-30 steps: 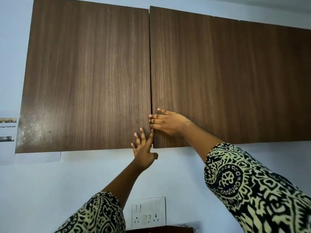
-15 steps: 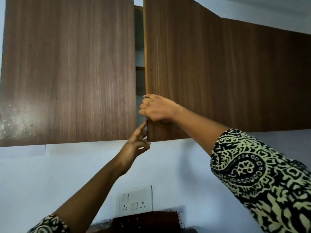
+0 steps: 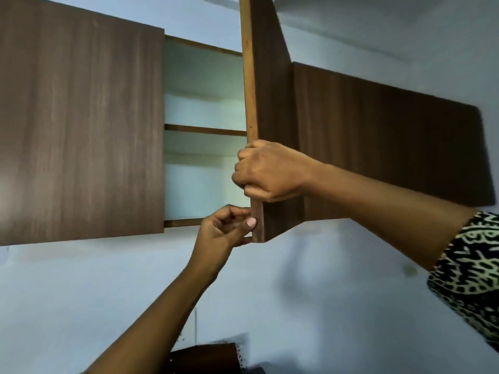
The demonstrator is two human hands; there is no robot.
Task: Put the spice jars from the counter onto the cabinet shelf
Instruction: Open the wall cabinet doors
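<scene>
1. Swinging out from the narrow crack of half a second ago, the middle cabinet door (image 3: 270, 90) now stands almost edge-on to the camera, and the inside of the cabinet shows.
2. The right hand (image 3: 267, 171) is wrapped round the door's free edge, its fingers curled over to the inner side. No handle shows on the door, so the bare edge is probably the only thing to pull on.
3. The left hand (image 3: 224, 233) pinches the same edge lower down, near the bottom corner. Its thumb is on the edge and its curled fingers are on the inner side. It seems to be steadying the swing rather than driving it.
4. A brown shelf (image 3: 205, 130) crosses the opening about halfway up, in front of a pale back panel. Nothing can be seen on the stretch that shows. The rest is hidden behind the left door (image 3: 81, 125), which is shut.
5. The spice jars are not in view. The camera tilts up at the wall (image 3: 297, 292), so the counter lies below the picture. Only a dark shape (image 3: 205, 357) shows at the bottom edge, and what it is cannot be told.
6. The task looks to be at its very first step: making room to reach the shelf. Both hands are taken up by the door, so it must hold open by itself before either can fetch a jar.
</scene>
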